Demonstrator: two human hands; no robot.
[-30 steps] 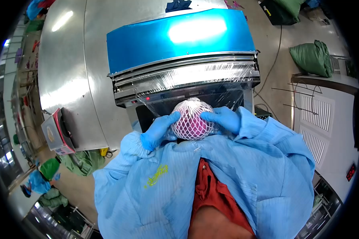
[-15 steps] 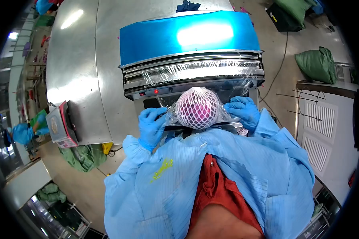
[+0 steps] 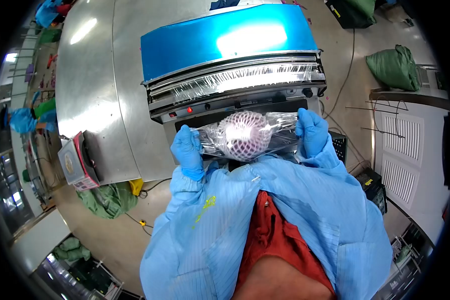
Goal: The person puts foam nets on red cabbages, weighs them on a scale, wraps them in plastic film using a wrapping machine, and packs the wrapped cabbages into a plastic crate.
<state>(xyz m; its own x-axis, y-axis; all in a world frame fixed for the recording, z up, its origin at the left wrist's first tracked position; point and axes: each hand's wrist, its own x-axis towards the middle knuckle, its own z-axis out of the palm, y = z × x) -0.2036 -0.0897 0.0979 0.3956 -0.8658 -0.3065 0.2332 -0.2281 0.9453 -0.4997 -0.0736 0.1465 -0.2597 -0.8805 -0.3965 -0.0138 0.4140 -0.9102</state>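
Note:
A round pink item in a white foam net sits at the front of a wrapping machine, under clear plastic film stretched across it. My left hand, in a blue glove, is closed on the film's gathered left end. On the other side, my right hand, gloved too, grips the right end. The film is pulled taut between both hands, with the netted item in the middle. What the item is under the net I cannot tell.
The wrapping machine has a blue cover, a lit red switch and a film strip along its front. A metal table lies left, with a box at its edge. Green sacks and a white cabinet stand right.
Both hands have closed into fists on the film ends and drawn the film tight over the netted item. The item looks lower and more covered. The view has shifted slightly.

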